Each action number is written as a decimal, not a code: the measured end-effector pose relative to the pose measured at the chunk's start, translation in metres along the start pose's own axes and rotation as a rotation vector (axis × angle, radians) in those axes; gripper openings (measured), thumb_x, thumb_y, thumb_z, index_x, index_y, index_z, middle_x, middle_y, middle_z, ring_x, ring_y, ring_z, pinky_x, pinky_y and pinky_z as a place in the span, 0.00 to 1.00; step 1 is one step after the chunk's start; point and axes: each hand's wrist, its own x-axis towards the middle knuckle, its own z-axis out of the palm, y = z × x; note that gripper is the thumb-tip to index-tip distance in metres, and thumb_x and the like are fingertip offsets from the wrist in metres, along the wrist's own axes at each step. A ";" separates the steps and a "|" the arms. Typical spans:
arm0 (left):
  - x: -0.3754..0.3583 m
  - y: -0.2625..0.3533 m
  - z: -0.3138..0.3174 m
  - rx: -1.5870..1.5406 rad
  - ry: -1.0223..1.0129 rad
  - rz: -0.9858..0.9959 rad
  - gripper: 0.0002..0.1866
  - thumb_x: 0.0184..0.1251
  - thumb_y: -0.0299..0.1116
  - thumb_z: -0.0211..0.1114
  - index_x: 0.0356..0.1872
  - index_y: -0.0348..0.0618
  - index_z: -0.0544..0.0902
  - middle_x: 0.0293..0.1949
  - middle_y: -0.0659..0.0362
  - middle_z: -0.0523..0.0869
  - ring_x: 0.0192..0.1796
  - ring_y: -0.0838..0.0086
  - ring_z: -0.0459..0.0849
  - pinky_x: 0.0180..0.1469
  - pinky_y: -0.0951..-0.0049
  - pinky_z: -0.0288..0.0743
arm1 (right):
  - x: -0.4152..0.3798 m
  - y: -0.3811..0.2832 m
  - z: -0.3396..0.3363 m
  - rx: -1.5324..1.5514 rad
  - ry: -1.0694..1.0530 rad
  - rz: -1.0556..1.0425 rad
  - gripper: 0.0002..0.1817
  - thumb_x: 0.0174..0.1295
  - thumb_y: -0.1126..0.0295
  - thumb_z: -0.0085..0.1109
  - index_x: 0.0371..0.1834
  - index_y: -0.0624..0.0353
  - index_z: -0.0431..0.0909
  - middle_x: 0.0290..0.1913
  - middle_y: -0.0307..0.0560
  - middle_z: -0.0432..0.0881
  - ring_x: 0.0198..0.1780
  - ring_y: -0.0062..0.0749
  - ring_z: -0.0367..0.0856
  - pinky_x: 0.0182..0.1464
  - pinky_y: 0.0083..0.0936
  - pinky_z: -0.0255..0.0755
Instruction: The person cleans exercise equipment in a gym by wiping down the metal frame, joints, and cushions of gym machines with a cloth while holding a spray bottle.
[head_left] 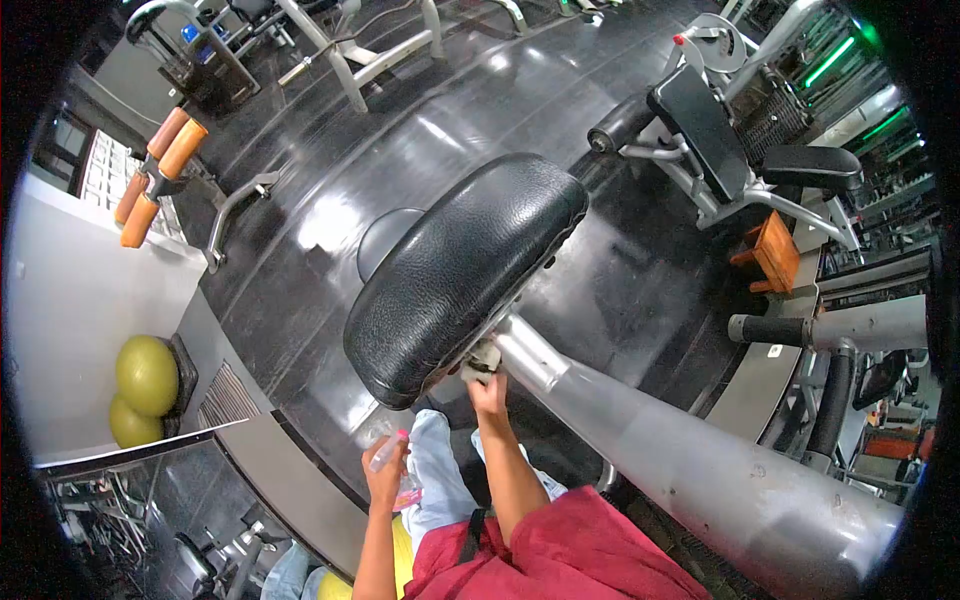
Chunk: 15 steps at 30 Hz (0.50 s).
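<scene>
My left hand (383, 478) is closed around a clear spray bottle (382, 456) with pink parts, held low beside my left leg. My right hand (489, 394) grips a pale cloth (483, 361) and reaches under a black padded cushion (465, 270). The cloth is against the underside of the cushion, next to the metal post (535, 352) that carries it. Part of the cloth is hidden behind the cushion's edge, and my right fingers are partly covered by it.
A thick grey machine arm (720, 470) runs to the lower right. Two yellow-green exercise balls (147, 376) sit at the left. Orange roller pads (180, 150), a black-seated machine (700, 130) and a small wooden stool (775, 252) stand farther off. A mirror (170, 500) lies lower left.
</scene>
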 end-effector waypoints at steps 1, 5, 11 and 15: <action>0.000 -0.001 0.001 -0.001 -0.002 0.003 0.17 0.64 0.44 0.67 0.29 0.37 0.83 0.24 0.59 0.84 0.16 0.80 0.74 0.19 0.78 0.65 | 0.000 -0.007 -0.001 -0.001 0.002 -0.003 0.20 0.60 0.77 0.57 0.57 0.65 0.76 0.55 0.52 0.81 0.54 0.40 0.80 0.60 0.30 0.72; -0.004 0.002 0.007 0.014 0.013 -0.005 0.18 0.65 0.44 0.66 0.30 0.36 0.83 0.24 0.59 0.84 0.16 0.80 0.75 0.19 0.79 0.64 | -0.008 -0.042 -0.011 1.876 0.301 0.701 0.18 0.69 0.73 0.49 0.61 0.62 0.74 0.57 0.53 0.80 0.55 0.41 0.80 0.57 0.38 0.81; -0.009 0.000 0.014 0.015 -0.057 0.016 0.14 0.63 0.38 0.67 0.30 0.34 0.84 0.25 0.57 0.86 0.18 0.81 0.76 0.22 0.78 0.68 | 0.031 0.011 0.020 2.172 -0.503 0.172 0.19 0.67 0.68 0.57 0.61 0.55 0.74 0.60 0.52 0.77 0.57 0.36 0.77 0.54 0.29 0.80; -0.015 0.011 0.019 0.073 -0.065 -0.007 0.13 0.63 0.37 0.66 0.29 0.35 0.84 0.25 0.57 0.86 0.18 0.81 0.76 0.23 0.77 0.68 | 0.015 0.102 0.037 0.314 0.077 0.129 0.18 0.71 0.58 0.53 0.60 0.51 0.75 0.57 0.44 0.80 0.59 0.41 0.78 0.62 0.45 0.73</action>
